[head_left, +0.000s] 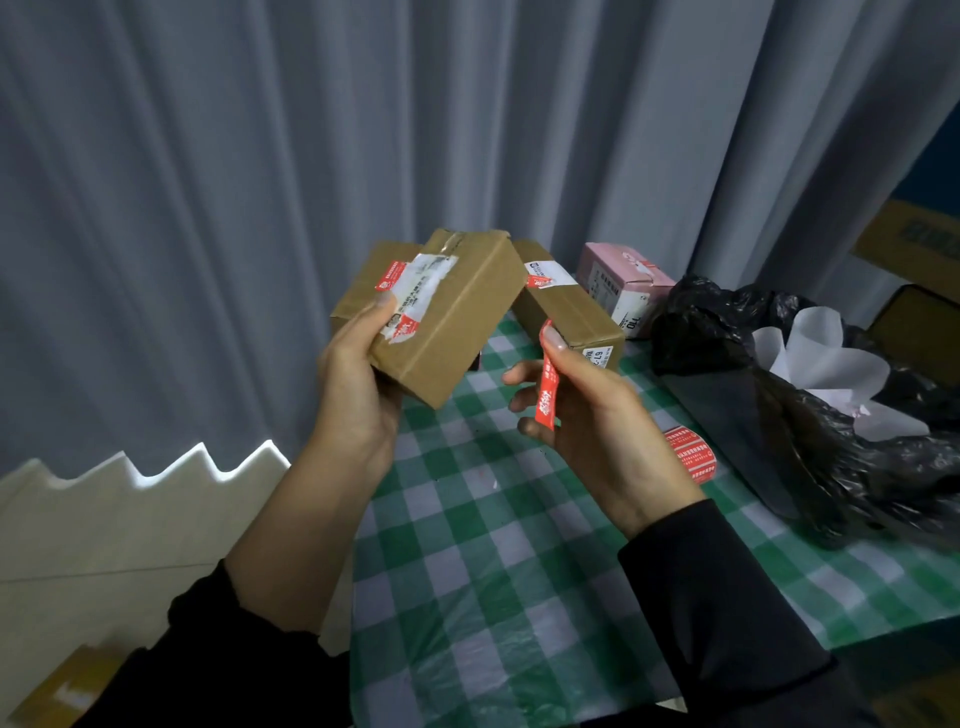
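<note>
My left hand (358, 384) grips a small brown cardboard box (457, 317) lifted above the table, tilted, with my thumb on its torn white and red label. My right hand (587, 415) pinches a strip of red printed tape (545, 384) between thumb and fingers, just right of the box and apart from it. A second brown box (363, 280) sits behind the held one, mostly hidden.
A table with a green and white checked cloth (493, 545) lies below my hands. On it stand a long brown box (566, 312), a pink box (623, 280), a red tape piece (693, 457) and a black rubbish bag (779, 405) holding white paper. Grey curtains hang behind.
</note>
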